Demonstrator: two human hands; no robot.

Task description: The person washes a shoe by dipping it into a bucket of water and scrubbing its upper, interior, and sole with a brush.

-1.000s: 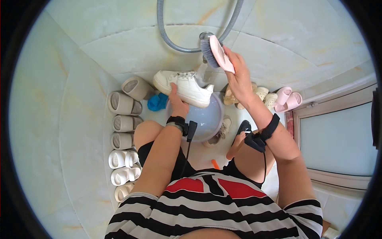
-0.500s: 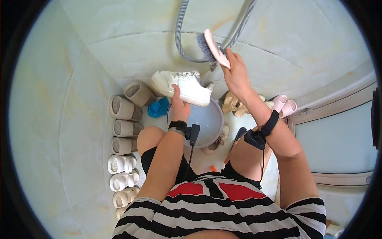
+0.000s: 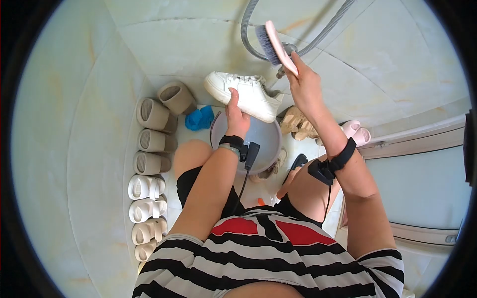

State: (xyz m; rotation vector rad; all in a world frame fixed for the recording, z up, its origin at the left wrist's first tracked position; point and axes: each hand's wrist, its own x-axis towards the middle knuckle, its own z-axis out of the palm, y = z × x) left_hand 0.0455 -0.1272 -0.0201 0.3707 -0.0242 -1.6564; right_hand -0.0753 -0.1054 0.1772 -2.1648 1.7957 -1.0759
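Note:
My left hand [image 3: 237, 115] grips a white lace-up sneaker [image 3: 243, 93] from below, thumb along its near side, toe pointing left. The sneaker is held above a round basin [image 3: 272, 161] of cloudy water. In my right hand [image 3: 305, 87] is a pink-handled scrub brush [image 3: 279, 48], raised with its grey bristles facing left. The brush is up and to the right of the sneaker, apart from it. A tap [image 3: 280, 73] on the wall lies just behind the brush and the sneaker's heel.
Beige slippers [image 3: 151, 140] and white sandals [image 3: 144, 211] line the left wall. A blue crumpled item [image 3: 199, 118] lies left of the basin. Tan shoes [image 3: 297, 123] and pink slippers [image 3: 357, 133] stand right. A grey hose [image 3: 328, 29] loops along the wall; a door [image 3: 422, 184] is at right.
The camera view has shifted somewhat. Both hands, with sneaker and brush, appear a little higher and further right in the picture. The grips are the same, and the brush stays apart from the sneaker.

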